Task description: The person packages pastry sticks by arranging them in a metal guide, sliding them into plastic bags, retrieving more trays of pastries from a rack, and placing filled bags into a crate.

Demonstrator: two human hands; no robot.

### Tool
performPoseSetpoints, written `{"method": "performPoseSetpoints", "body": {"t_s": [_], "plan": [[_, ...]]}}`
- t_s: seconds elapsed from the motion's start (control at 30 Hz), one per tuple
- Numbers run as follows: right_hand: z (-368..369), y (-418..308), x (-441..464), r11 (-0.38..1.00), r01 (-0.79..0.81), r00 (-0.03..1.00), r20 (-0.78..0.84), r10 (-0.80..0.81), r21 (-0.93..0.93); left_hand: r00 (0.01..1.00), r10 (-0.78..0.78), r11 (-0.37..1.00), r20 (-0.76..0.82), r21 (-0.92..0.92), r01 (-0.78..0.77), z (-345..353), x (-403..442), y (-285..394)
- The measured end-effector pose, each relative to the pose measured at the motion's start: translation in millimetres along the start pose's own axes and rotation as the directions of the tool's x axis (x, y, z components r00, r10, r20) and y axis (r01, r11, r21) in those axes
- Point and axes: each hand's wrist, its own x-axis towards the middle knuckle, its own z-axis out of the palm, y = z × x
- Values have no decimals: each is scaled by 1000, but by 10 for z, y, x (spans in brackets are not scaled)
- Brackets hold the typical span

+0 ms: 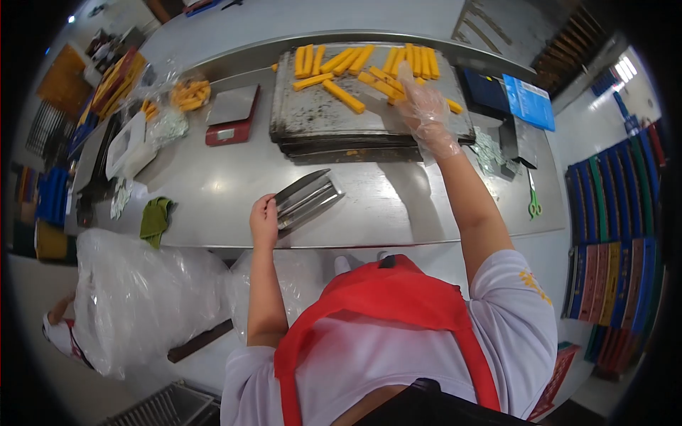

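Note:
My left hand (264, 220) is bare and closed around the near end of a shiny metal trough (307, 199), which lies tilted over the steel table. My right hand (423, 112), in a clear plastic glove, reaches over a worn baking tray (320, 117). Its fingers are closed on yellow sticks (381, 85) at the tray's right half; the glove hides part of the grip. Other yellow sticks lie around it: a row (415, 62) just beyond the hand, a loose one (344, 96) to its left, and more (308, 61) along the far left edge.
A red scale (231, 117) stands left of the tray, near a bag of yellow pieces (190, 94). A green cloth (155, 220) hangs at the front edge. On the right are a blue packet (528, 101), a dark metal box (517, 142) and green-handled scissors (534, 204). Large plastic bags (142, 291) bulge below left.

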Motion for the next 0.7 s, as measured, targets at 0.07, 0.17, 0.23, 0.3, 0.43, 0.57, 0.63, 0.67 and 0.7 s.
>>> {"method": "performPoseSetpoints", "body": {"t_s": [0.07,0.17,0.23,0.3,0.43,0.57,0.63,0.67,0.7], "plan": [[-251,158,-146,990,-139,990,23,139,-4,1000,15,999,25,28,-15,-19,4,92],[-358,617,-471,924,-375,924,-46,379,72,988,-120,976,94,-173,135,-32,-1,135],[-381,1050,-680,873,-462,865,-141,483,157,990,-89,978,107,-177,108,-6,13,67],[-445,1439,-901,761,-552,752,-189,631,342,991,-60,981,117,-179,80,26,17,79],[-691,1617,-1556,447,-521,668,21,744,727,980,-103,979,168,-159,130,96,9,185],[-880,1537,-2177,-37,-436,555,301,775,899,987,-116,972,115,-190,137,177,-7,184],[-929,1461,-2352,-91,-418,508,316,802,904,988,-92,979,124,-172,113,173,-23,255],[-948,1428,-2418,-141,-394,478,333,813,908,991,-72,983,112,-158,89,165,-22,277],[-980,1392,-2463,-112,-397,466,305,831,911,990,-75,982,120,-165,95,159,-8,252]]}}
